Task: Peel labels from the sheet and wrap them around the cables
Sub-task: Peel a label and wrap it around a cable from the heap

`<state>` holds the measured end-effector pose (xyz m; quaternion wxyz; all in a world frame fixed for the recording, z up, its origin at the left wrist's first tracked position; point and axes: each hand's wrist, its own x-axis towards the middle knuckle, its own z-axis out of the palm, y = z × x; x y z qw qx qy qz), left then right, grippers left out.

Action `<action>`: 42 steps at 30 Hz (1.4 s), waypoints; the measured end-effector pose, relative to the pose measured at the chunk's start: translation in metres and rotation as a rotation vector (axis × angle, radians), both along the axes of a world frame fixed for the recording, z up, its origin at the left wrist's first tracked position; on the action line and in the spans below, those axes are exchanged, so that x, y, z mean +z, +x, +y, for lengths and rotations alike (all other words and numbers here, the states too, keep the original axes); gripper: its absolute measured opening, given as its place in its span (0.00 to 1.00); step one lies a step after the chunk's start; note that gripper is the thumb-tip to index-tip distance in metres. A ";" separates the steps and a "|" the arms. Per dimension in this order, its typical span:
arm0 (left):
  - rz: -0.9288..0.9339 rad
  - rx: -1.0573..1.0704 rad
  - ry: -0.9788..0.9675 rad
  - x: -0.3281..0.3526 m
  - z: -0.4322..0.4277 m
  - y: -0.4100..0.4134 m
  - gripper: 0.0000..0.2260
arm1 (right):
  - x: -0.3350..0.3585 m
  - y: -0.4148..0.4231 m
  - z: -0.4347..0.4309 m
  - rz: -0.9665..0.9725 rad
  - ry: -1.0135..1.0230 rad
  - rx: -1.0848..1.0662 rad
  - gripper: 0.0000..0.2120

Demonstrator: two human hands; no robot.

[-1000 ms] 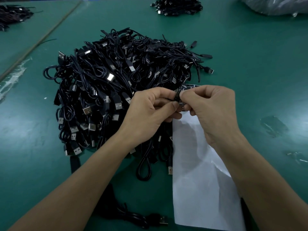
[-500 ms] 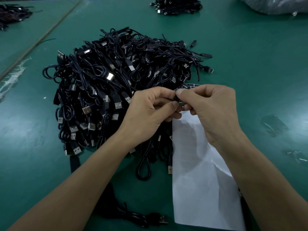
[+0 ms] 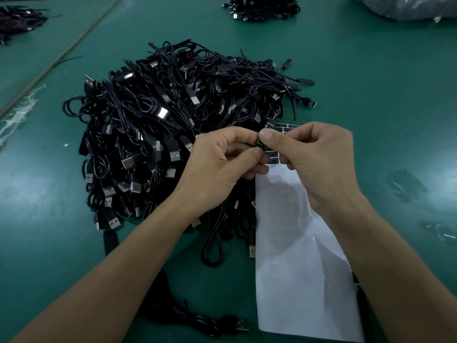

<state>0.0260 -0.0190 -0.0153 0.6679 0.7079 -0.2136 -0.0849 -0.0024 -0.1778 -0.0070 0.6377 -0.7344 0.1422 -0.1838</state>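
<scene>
- With left hand (image 3: 217, 167) and right hand (image 3: 314, 162) meeting at the fingertips, pinches a small black label (image 3: 259, 144); both clamped on it, cable inside the grip hidden.
- Works just above label sheet (image 3: 296, 256): white backing running toward 5 o'clock, dark labels (image 3: 284, 128) at its far end.
- Faces cable pile (image 3: 173, 120) at 11 o'clock on green table (image 3: 371, 82).
- Notes far heap (image 3: 262, 8) at 12 o'clock, single cable (image 3: 197, 320) at 6 o'clock.
</scene>
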 end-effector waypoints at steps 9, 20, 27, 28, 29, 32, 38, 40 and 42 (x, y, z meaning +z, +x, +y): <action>-0.003 0.041 0.034 0.000 -0.001 0.000 0.04 | -0.002 0.000 0.000 -0.100 0.128 0.193 0.08; -0.021 0.070 0.022 -0.002 -0.001 0.003 0.05 | -0.002 -0.002 -0.002 -0.070 0.131 0.256 0.07; -0.041 0.014 0.052 -0.001 0.000 0.003 0.07 | -0.003 -0.003 0.001 -0.071 0.059 0.273 0.05; -0.035 0.021 0.043 -0.001 0.000 0.003 0.07 | -0.003 -0.002 0.000 -0.061 0.063 0.277 0.05; -0.028 0.029 0.029 -0.001 0.000 0.003 0.08 | -0.003 -0.002 -0.001 -0.051 0.069 0.276 0.05; -0.080 0.069 0.039 -0.004 -0.001 0.001 0.07 | -0.005 -0.001 -0.003 -0.027 0.063 0.245 0.07; -0.243 0.160 0.178 -0.007 -0.003 -0.003 0.05 | -0.011 -0.001 -0.002 0.002 0.056 0.234 0.09; -0.250 0.188 0.216 -0.005 -0.002 -0.004 0.04 | -0.011 -0.001 -0.002 -0.002 0.049 0.237 0.09; -0.288 0.228 0.292 -0.002 -0.002 -0.004 0.02 | -0.011 -0.001 -0.001 -0.013 0.047 0.237 0.10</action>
